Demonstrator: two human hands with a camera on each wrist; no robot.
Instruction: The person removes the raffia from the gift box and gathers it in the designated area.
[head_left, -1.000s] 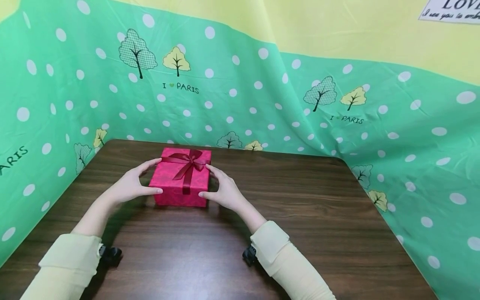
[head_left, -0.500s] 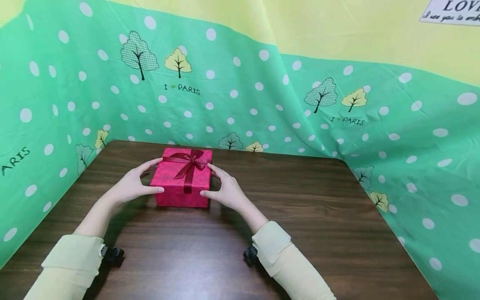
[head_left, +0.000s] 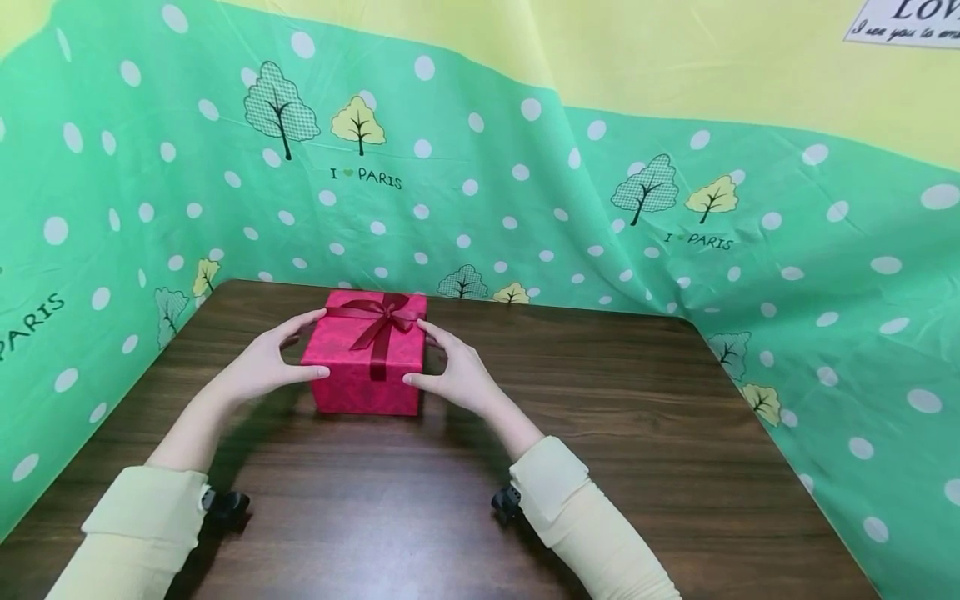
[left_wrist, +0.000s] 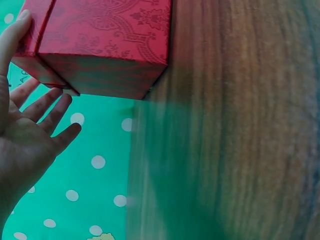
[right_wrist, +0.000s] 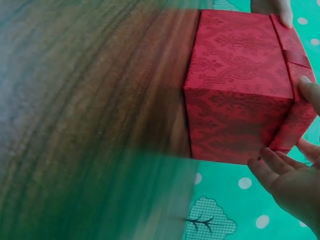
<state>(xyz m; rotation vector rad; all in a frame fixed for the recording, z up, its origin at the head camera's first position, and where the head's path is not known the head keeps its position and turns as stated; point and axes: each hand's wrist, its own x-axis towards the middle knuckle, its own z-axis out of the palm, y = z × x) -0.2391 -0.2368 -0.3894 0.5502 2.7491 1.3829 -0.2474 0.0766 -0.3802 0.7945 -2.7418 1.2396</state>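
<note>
A red gift box (head_left: 367, 398) with a dark floral pattern stands on the table. Its lid (head_left: 341, 337) carries a dark red ribbon with a bow (head_left: 384, 315) on top. My left hand (head_left: 258, 365) holds the lid from the left side, thumb at the front edge, fingers along the side. Opposite it, my right hand (head_left: 467, 373) grips the lid's right side the same way. The left wrist view shows the fingers of my left hand (left_wrist: 30, 135) spread beneath the lid's rim. In the right wrist view, my right thumb presses the lid's front near the ribbon.
The dark wood table (head_left: 600, 467) reaches to a green and yellow cloth (head_left: 487, 133) printed with dots and trees, which hangs behind and along both sides. The box stands near the table's back left. A small black device (head_left: 225, 508) is worn at each wrist.
Both hands have risen slightly with the lid, while the box's bottom edge has stayed put. More of the box's front shows below the thumbs. The head view has shifted a little.
</note>
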